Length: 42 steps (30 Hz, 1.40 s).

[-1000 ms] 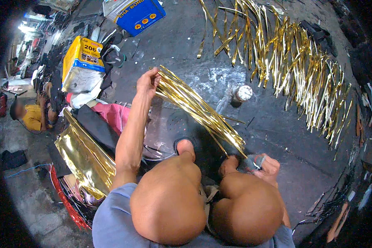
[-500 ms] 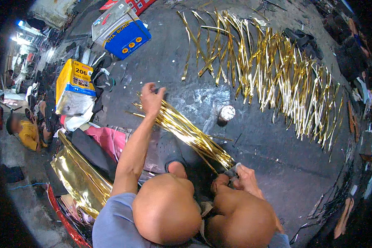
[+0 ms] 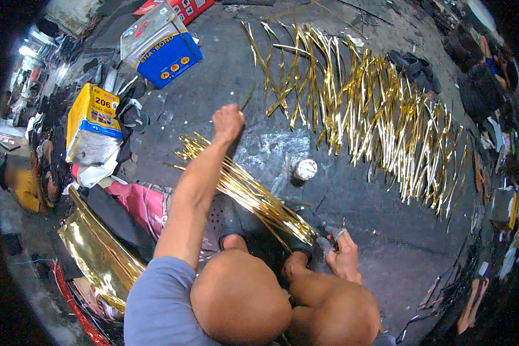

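Note:
My left hand (image 3: 228,122) is closed, reached out beyond the gold bundle. A thin gold strip (image 3: 248,97) runs out from its fingers toward the spread strips. A bundle of shiny gold strips (image 3: 254,193) lies slantwise under my left forearm, its near end beside my foot (image 3: 296,262). My right hand (image 3: 343,256) is just right of that end, thumb and forefinger apart, with grey wraps on the fingertips. Many more gold strips (image 3: 375,109) lie fanned out on the dark floor mat (image 3: 380,271) at the far right.
A small round whitish-topped container (image 3: 305,169) stands mid-mat. At left are a yellow-and-blue can (image 3: 93,124), a blue box-shaped can (image 3: 167,60) and a gold sheet (image 3: 95,251). Dark sandals (image 3: 415,69) lie behind the strips. Another person (image 3: 24,187) sits far left.
My left hand has moved away from the bundle's far end toward the fanned strips and closed. My right hand has come away from the bundle's near end, its fingers spreading.

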Available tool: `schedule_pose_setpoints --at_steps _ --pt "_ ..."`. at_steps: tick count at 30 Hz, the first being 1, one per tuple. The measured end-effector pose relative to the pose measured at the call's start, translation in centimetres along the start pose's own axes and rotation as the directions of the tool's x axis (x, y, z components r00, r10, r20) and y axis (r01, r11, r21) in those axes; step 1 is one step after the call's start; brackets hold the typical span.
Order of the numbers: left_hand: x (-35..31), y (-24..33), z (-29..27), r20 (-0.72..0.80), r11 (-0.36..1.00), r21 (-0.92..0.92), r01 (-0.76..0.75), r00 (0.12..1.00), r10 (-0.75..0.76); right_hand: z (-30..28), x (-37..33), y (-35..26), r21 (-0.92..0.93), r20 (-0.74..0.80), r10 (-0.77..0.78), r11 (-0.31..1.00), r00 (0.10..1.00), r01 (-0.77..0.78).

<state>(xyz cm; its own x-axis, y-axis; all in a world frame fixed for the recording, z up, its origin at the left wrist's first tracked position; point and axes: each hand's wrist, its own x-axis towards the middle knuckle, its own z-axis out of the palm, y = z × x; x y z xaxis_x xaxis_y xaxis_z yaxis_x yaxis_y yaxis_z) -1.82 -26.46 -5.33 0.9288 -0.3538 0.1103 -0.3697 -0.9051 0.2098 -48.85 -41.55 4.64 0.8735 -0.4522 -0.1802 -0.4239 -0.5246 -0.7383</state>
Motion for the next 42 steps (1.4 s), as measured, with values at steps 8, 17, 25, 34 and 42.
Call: schedule_pose_setpoints --at_steps 8,17,25,34,42 --pt "5.6 -10.1 -28.5 -0.813 0.930 -0.237 -0.281 0.582 -0.032 -1.2 2.3 -1.9 0.033 -0.198 -0.320 0.942 0.926 0.333" --pt "-7.5 2.2 -44.8 -0.607 0.658 -0.475 -0.584 0.759 0.235 -2.6 11.6 -18.4 0.216 -0.492 -0.547 0.677 0.677 0.704" --pt "-17.5 6.1 -25.8 0.061 0.229 -0.970 0.084 0.992 -0.109 1.3 13.8 -21.7 0.391 -0.170 -0.585 0.699 0.793 0.599" --pt "-20.0 5.4 -20.9 0.287 0.019 -0.955 0.295 0.940 -0.183 4.0 12.6 -17.4 0.306 -0.132 -0.615 0.720 0.777 0.622" --pt "-20.8 5.9 -21.0 0.459 -0.402 -0.832 0.382 0.881 -0.112 3.7 13.0 -17.8 0.234 -0.276 -0.681 0.637 0.679 0.734"
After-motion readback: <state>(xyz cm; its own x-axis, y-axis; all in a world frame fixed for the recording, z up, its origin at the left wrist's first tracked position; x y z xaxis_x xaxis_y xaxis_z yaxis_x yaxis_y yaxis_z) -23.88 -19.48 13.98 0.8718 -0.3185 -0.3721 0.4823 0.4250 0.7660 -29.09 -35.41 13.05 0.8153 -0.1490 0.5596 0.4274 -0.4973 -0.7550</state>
